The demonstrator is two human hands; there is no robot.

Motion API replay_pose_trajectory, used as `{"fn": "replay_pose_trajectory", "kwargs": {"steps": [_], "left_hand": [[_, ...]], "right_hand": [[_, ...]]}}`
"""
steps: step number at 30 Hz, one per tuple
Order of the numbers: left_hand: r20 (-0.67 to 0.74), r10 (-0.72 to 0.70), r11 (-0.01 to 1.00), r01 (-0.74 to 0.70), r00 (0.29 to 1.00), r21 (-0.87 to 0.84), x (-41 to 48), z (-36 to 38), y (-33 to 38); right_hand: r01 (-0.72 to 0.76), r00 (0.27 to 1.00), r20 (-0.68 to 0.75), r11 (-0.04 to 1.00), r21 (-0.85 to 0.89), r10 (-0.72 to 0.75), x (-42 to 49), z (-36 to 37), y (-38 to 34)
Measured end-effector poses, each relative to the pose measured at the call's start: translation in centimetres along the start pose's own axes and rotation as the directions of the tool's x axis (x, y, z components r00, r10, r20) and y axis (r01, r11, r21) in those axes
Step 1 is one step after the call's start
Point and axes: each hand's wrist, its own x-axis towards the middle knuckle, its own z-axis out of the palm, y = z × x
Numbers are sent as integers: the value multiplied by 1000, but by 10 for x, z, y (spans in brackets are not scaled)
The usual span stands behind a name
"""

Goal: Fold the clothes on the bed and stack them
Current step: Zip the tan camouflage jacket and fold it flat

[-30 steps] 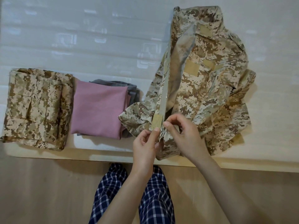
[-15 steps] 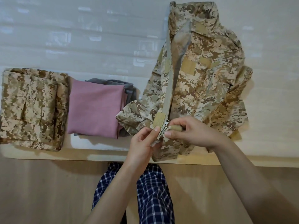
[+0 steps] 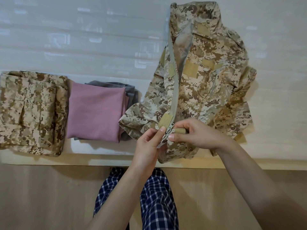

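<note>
Camouflage jacket (image 3: 207,97), right of centre, reaches the near edge of the bed (image 3: 49,161); left hand (image 3: 147,146) and right hand (image 3: 197,135) both pinch its zipper (image 3: 174,97) base. Folded garments (image 3: 96,112) lie left; white sheet (image 3: 83,39) spans upper left.

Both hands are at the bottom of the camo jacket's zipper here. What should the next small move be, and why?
Probably draw the slider up the zipper while keeping the hem pinched. The left hand and right hand both pinch the zipper's bottom end, and above them the camo jacket lies open at the front, its lining showing. Closing it should make folding neater.
</note>
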Motion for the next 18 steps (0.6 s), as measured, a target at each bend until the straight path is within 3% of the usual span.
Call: {"fn": "replay_pose_trajectory", "kwargs": {"steps": [5,8,13,15,18], "left_hand": [[-30,-40,998,42,999,37,11,14,15],[-22,-59,996,60,998,58,19,14,23],[-173,-98,995,101,980,11,18,-14,12],[-258,-74,984,112,963,135,15,-21,8],[-288,253,816,-44,924,576,5,-27,5]], "right_hand": [[46,995,93,994,-101,-37,-1,16,0],[64,995,-78,998,-13,-65,-6,21,4],[45,907,-389,956,-291,-162,-9,31,10],[16,883,-418,904,-427,-213,-8,37,10],[-62,880,-416,812,-581,-231,-6,44,12]]}}
